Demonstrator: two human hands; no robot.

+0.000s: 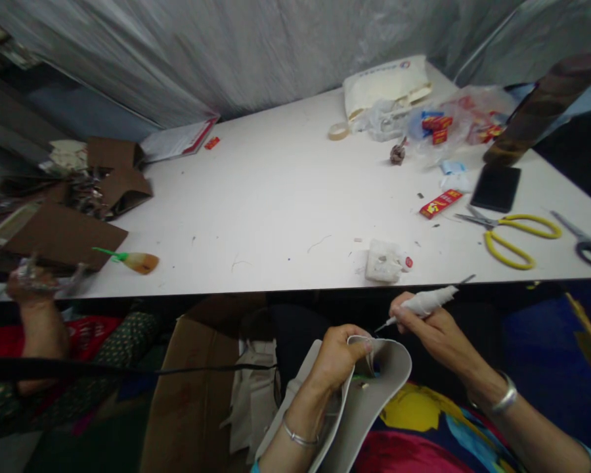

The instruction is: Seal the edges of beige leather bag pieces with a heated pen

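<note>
Right hand point(421, 316) closed round a white-wrapped tool point(429, 301), thin tip angled toward the left hand point(339, 355). Left hand grips the rim of a grey sheet point(396, 368); its curled part bulges to that hand's right, below the tool tip. Yellow-handled scissors point(492, 223) on desk point(256, 217), beyond right hand.

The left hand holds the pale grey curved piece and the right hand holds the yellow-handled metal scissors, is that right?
Not quite. In the head view, the right hand holds a thin tool with a white-wrapped grip; the yellow-handled metal scissors lie on the white table. The left hand does hold the pale grey curved piece.
</note>
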